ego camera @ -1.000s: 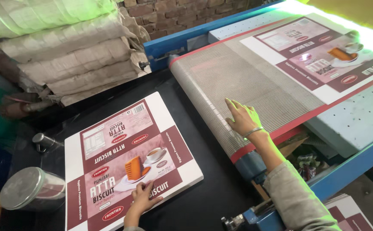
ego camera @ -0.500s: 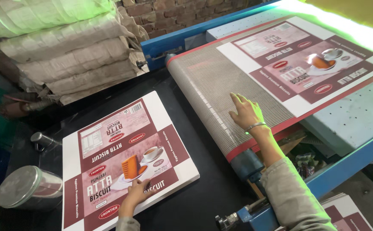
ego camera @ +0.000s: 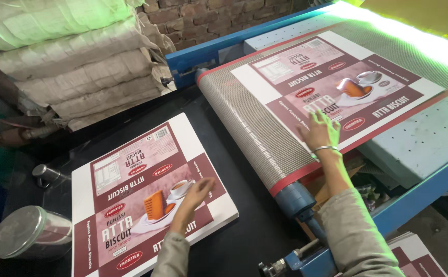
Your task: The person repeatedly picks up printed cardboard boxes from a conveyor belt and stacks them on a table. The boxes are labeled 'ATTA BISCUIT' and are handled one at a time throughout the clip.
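The left hand (ego camera: 195, 192) lies flat and empty on the stack of printed cartons (ego camera: 147, 195), steadying it on the black tabletop (ego camera: 244, 241). The right hand (ego camera: 319, 131), fingers spread, presses a carton sheet (ego camera: 337, 84) on the mesh conveyor belt (ego camera: 249, 123).

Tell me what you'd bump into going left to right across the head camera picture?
Round metal tin → stack of printed sheets with the left hand resting on it → mesh conveyor belt → right hand on the printed sheet riding the belt → pale perforated table.
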